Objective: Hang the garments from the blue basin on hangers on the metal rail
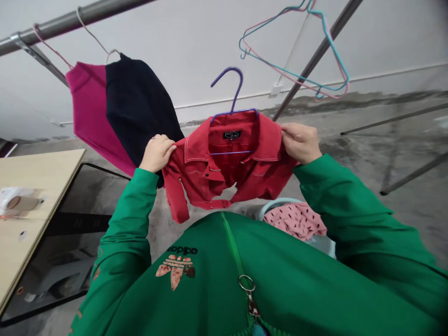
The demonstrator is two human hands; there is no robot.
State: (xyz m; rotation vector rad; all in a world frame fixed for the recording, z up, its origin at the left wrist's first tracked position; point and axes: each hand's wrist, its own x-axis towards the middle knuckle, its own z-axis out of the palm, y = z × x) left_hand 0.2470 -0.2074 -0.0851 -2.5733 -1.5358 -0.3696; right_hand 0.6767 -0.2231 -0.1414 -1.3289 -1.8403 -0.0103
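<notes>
A red jacket point(199, 182) with white stitching and a black neck label is spread out in front of me. Inside its shoulders sits a purple hanger point(241, 86), its hook rising free above the collar. My left hand point(158, 151) is closed on the jacket's left-side shoulder in the picture. On the opposite shoulder, my right hand point(301, 142) pinches the red cloth. The hanger's lower bar shows through the open neck; its ends are hidden in the fabric.
A metal rail point(94, 13) at upper left carries a magenta garment point(89, 112) and a black garment point(140, 98). Blue and pink hangers point(331, 37) hang at upper right. A tub point(327, 245) holding pink spotted cloth point(297, 221) stands below. A wooden table point(45, 172) is at left.
</notes>
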